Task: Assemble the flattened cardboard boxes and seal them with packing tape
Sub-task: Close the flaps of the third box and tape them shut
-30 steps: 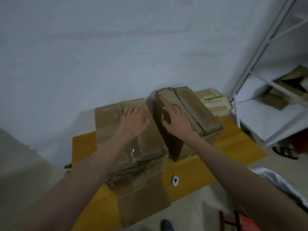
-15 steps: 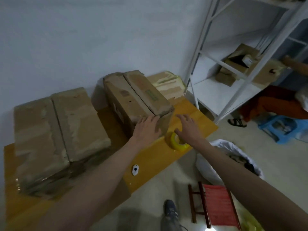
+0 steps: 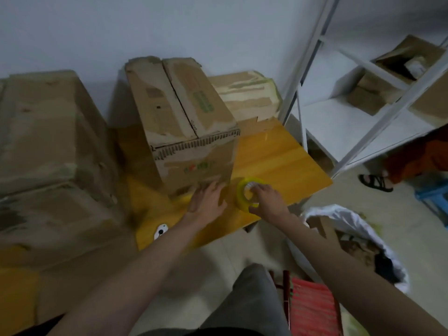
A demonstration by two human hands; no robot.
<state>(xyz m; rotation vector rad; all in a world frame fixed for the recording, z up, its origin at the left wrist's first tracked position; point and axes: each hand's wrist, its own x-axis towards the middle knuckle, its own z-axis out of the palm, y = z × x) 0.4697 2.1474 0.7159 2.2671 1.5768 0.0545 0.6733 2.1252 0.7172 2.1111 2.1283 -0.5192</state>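
Note:
A yellowish roll of packing tape (image 3: 242,190) lies flat on the yellow table (image 3: 278,158) near its front edge. My right hand (image 3: 268,201) grips the roll, fingers over its top and thumb on its near side. My left hand (image 3: 207,198) lies flat just left of the roll, with its straight fingertips touching the bottom of the middle cardboard box (image 3: 184,117). That box stands assembled with its top flaps closed. A larger worn cardboard box (image 3: 48,132) stands to the left.
A smaller torn box (image 3: 244,95) sits behind the middle one. A small white object (image 3: 161,230) lies on the table. On the right stand a white shelf rack (image 3: 358,61) holding boxes, a white bag of scraps (image 3: 339,214), a red stool (image 3: 312,306) and a sandalled foot (image 3: 375,183).
Both hands left the box tops and came down to the table's front right. My right hand reached the tape roll and closed on it. The view swung right.

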